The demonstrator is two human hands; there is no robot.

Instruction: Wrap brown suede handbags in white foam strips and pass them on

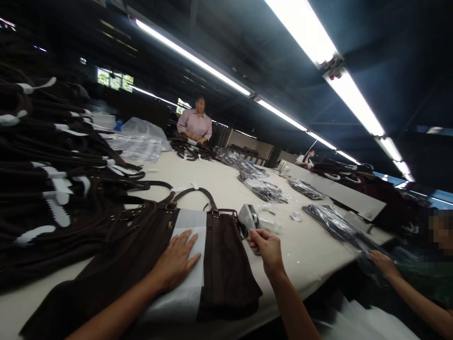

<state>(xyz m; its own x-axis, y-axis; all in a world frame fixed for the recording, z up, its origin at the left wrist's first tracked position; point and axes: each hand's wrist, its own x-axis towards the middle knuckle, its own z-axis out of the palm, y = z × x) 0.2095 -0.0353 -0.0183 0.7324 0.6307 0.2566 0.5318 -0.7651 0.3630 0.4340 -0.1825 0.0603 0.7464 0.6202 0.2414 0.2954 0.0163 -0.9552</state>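
A dark brown handbag [230, 269] lies on the table in front of me, its two handles pointing away. A white paper band [187, 278] runs down its middle. My left hand [179, 257] rests flat on this band with its fingers spread. Just right of the bag, my right hand [267, 248] is closed in a pinch; whatever is between its fingertips is too small to make out. A grey tape dispenser [247, 217] stands right behind those fingertips, partly hidden by them.
Brown bags with white-wrapped handles [60, 189] are piled at left. Bags in clear plastic [262, 184] lie across the table [219, 177]. A person [194, 123] stands at the far end. At right, another person's hand [384, 264] touches a plastic-wrapped bag [332, 222].
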